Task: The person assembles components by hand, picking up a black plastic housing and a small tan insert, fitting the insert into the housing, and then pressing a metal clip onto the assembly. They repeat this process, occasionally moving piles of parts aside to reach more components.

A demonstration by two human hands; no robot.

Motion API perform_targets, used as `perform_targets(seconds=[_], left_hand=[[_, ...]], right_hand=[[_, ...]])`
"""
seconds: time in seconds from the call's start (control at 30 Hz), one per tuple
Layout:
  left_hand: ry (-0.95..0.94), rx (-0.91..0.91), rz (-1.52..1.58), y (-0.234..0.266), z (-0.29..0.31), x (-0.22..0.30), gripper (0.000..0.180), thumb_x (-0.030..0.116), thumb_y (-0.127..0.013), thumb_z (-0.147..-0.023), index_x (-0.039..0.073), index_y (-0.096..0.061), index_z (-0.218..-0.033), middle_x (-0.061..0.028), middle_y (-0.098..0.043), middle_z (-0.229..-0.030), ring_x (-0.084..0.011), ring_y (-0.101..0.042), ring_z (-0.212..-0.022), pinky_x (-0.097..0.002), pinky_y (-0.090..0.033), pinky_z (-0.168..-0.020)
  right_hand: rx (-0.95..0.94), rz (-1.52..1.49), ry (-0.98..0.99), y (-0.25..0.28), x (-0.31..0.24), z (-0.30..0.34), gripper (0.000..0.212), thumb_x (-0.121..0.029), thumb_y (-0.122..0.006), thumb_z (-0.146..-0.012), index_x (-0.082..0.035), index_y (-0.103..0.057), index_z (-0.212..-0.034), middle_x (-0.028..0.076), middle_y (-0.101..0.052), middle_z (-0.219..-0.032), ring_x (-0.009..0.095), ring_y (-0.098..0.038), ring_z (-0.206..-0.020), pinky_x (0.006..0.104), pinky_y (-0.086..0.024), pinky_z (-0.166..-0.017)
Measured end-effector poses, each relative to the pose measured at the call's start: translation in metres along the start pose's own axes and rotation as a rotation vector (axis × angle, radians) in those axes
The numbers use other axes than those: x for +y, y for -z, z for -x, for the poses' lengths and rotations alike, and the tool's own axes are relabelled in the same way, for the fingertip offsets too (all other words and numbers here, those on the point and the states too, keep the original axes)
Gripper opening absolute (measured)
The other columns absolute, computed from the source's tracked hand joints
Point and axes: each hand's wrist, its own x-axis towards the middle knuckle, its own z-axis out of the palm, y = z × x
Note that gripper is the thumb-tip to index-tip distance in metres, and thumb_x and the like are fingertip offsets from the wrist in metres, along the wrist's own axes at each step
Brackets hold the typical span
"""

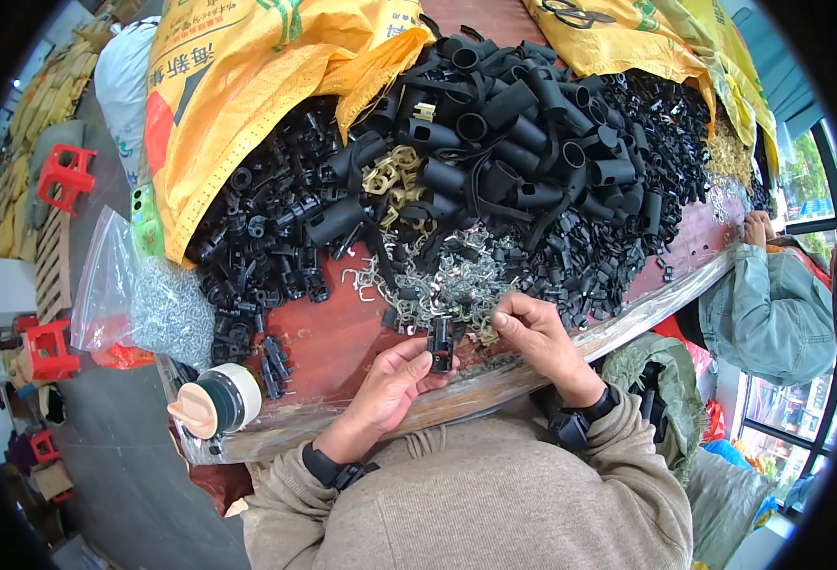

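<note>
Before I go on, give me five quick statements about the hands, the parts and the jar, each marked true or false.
1. The left hand holds a black slotted part. True.
2. The right hand is touching that part. False: it is apart from it, to its right, near the silver metal clips.
3. Brass-coloured pieces lie among the dark parts. True.
4. The wide tubes are yellow. False: they are black.
5. The lidded jar stands at the table's near left corner. True.
</note>
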Motion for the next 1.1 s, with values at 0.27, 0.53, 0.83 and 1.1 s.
perform_targets(seconds=[0.27, 0.53, 0.83, 1.1], left_hand=[[-0.079, -0.109, 0.103, -0.001, -0.005, -0.002, 0.032, 0.018, -0.052, -0.085, 0.0, -0.049, -0.112, -0.009, -0.058, -0.102, -0.0158, -0.055, -0.095, -0.0279, -0.043, -0.083], [-0.069, -0.096, 0.066, -0.003, -0.005, -0.003, 0.036, 0.021, -0.054, -0.083, -0.001, -0.047, -0.112, -0.0122, -0.057, -0.102, -0.0197, -0.054, -0.097, -0.035, -0.042, -0.088], [-0.054, -0.146, 0.188, 0.0, -0.005, -0.002, 0.031, 0.017, -0.049, -0.086, -0.002, -0.049, -0.11, -0.0108, -0.057, -0.103, -0.0173, -0.054, -0.098, -0.0284, -0.043, -0.085], [0.02, -0.112, 0.175, -0.002, -0.006, -0.001, 0.032, 0.019, -0.05, -0.086, -0.002, -0.049, -0.11, -0.0112, -0.058, -0.101, -0.0178, -0.056, -0.093, -0.0253, -0.046, -0.08]], right_hand=[[-0.117, -0.092, -0.009, -0.016, -0.003, 0.006, 0.023, -0.018, -0.05, -0.087, -0.001, -0.049, -0.072, -0.003, -0.043, -0.065, 0.004, -0.036, -0.06, 0.0204, -0.031, -0.053], [-0.127, 0.213, 0.21, -0.022, -0.005, 0.007, 0.018, -0.015, -0.054, -0.083, 0.0, -0.051, -0.074, 0.005, -0.05, -0.068, 0.014, -0.046, -0.06, 0.0251, -0.036, -0.054], [-0.089, 0.272, 0.413, -0.023, -0.01, 0.008, 0.007, -0.008, -0.058, -0.078, -0.001, -0.055, -0.08, 0.009, -0.054, -0.072, 0.023, -0.054, -0.067, 0.0299, -0.043, -0.059], [-0.092, 0.297, 0.377, -0.023, -0.004, 0.009, 0.007, -0.007, -0.056, -0.079, -0.001, -0.052, -0.08, 0.008, -0.052, -0.071, 0.023, -0.053, -0.066, 0.0292, -0.043, -0.059]])
